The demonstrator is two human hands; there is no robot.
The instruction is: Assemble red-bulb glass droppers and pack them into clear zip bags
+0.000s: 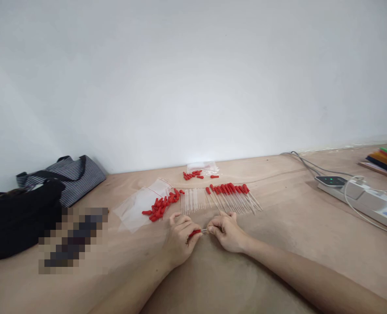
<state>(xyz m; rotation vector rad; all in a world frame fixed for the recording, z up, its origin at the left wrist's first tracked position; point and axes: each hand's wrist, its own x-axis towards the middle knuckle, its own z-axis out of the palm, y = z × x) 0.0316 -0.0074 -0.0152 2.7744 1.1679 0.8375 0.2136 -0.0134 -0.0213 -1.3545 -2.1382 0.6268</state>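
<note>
My left hand [182, 237] pinches a red rubber dropper bulb [195, 233] between thumb and fingers. My right hand [226, 231] is closed on a thin clear dropper tube [204, 230], which meets the open end of the bulb; how deep it sits inside I cannot tell. Just beyond my hands lies a row of bare clear tubes [191, 200]. To its right, droppers with red bulbs fitted [232, 194] lie side by side. A heap of loose red bulbs [160, 206] rests left of the bare tubes, partly on a clear plastic bag [137, 207].
Farther back, more red bulbs [191, 175] lie by a small clear bag [201, 166]. A power strip [370, 200] with cables and stacked coloured items [386, 159] stand right. On the left are a striped bag [72, 179], black cloth [23, 222] and a pixelated dark object [75, 240].
</note>
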